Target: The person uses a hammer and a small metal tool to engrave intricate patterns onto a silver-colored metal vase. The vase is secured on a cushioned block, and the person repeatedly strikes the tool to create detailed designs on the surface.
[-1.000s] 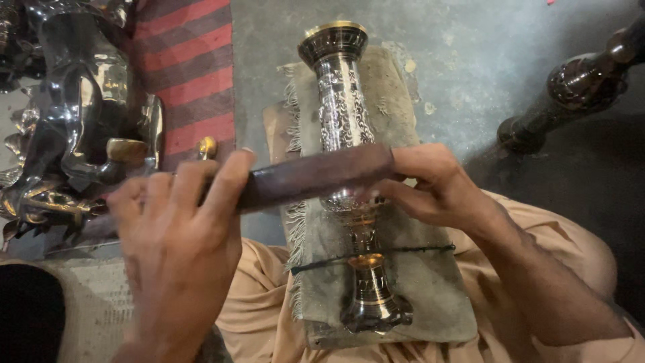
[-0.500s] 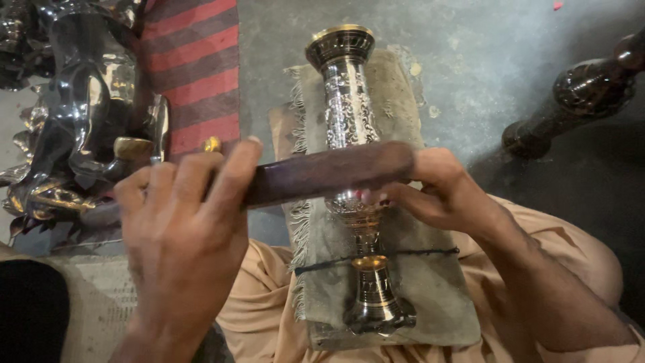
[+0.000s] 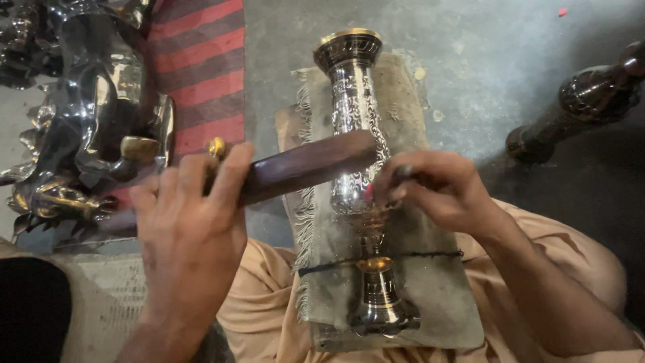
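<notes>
An engraved silver and brass vase (image 3: 356, 101) lies lengthwise on a frayed grey cloth pad (image 3: 430, 296) across my lap, tied down near its foot by a dark string (image 3: 437, 255). My left hand (image 3: 191, 222) grips a dark wooden striking stick (image 3: 302, 168) whose far end hangs over the vase's body. My right hand (image 3: 437, 191) pinches a small metal chisel (image 3: 402, 172) against the vase's narrow waist, just right of the stick's end. The tool's tip is hidden by my fingers.
A heap of shiny metal ornaments (image 3: 87, 134) sits at the left beside a red and dark striped mat (image 3: 201, 60). A dark turned metal piece (image 3: 578, 101) lies on the grey floor at the right. Orange cloth covers my legs.
The wooden stick has drawn back to the left: it lay over my right hand's fingers before, and now its end is short of them. My right hand stays on the vase.
</notes>
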Demonstrator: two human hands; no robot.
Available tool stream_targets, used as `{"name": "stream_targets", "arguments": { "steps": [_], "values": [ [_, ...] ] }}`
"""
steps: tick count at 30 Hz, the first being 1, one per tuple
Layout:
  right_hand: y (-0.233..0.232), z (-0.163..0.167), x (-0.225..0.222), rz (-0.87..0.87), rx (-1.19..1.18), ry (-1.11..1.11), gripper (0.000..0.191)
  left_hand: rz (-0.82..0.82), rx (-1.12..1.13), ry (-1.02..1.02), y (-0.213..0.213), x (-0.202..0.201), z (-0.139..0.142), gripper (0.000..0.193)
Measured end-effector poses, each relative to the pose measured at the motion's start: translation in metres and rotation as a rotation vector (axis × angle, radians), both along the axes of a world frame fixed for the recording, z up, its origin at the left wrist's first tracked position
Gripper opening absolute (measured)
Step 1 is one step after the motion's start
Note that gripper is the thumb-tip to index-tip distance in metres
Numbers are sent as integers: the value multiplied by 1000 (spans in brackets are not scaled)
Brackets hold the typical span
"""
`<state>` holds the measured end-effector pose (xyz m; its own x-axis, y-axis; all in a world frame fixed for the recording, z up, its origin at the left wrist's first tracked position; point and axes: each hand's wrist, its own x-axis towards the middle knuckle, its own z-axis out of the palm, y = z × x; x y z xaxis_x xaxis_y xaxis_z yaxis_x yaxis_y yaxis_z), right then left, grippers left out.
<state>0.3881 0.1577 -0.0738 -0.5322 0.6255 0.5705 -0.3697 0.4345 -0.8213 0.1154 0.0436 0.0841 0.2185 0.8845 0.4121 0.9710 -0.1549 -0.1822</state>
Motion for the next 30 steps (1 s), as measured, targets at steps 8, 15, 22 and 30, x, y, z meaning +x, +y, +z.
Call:
{"name": "stream_targets", "arguments": {
  "steps": [8,15,22,30],
  "values": [
    [-1,0,11,-295,-144,50,11,-4,-363,-842,-21,-73,-113,59],
    [-31,9,-37,-728,734,-485,55,100,-804,-898,-33,-99,-153,62],
    [-6,6,-38,-1106,101,-748,23,-237,111,-682,-54,18,-116,32],
    [-41,7,-27,-879,-82,-692,9,-648,-20,-334,-96,89,-170,15]
  ]
}}
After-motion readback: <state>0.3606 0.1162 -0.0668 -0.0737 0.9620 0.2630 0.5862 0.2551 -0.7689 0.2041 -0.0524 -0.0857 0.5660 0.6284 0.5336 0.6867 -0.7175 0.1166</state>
